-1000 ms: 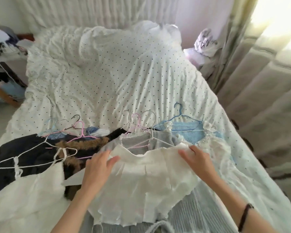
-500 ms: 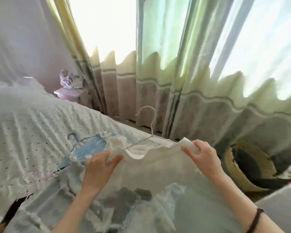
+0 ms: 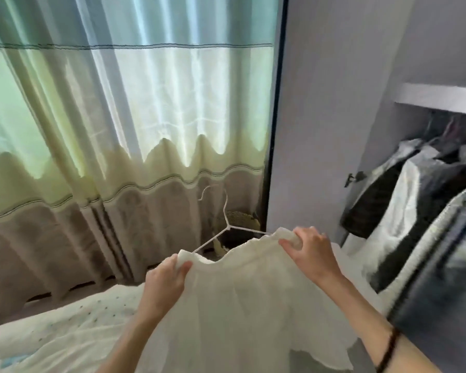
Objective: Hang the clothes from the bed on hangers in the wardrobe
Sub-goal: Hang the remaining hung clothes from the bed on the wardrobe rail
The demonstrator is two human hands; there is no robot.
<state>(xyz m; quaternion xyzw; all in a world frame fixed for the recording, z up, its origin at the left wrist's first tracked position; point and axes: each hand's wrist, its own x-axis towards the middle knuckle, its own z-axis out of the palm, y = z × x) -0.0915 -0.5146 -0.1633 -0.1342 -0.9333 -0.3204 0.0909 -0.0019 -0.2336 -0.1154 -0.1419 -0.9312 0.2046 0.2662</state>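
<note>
A white skirt hangs in the air on a white wire hanger, whose hook points up in front of the curtain. My left hand grips the left end of the waistband. My right hand grips the right end, with the hanger's arm running into the cloth there. The open wardrobe is at the right, with several dark and white clothes hanging under its shelf. A corner of the dotted bed shows at the lower left.
A green and beige curtain fills the left and middle. The wardrobe's grey side panel stands between curtain and hanging space. A woven basket sits on the floor behind the hanger.
The view has swung right, from the bed past the curtain to the wardrobe. Both hands have lifted the skirt on its hanger off the bed and carried it along.
</note>
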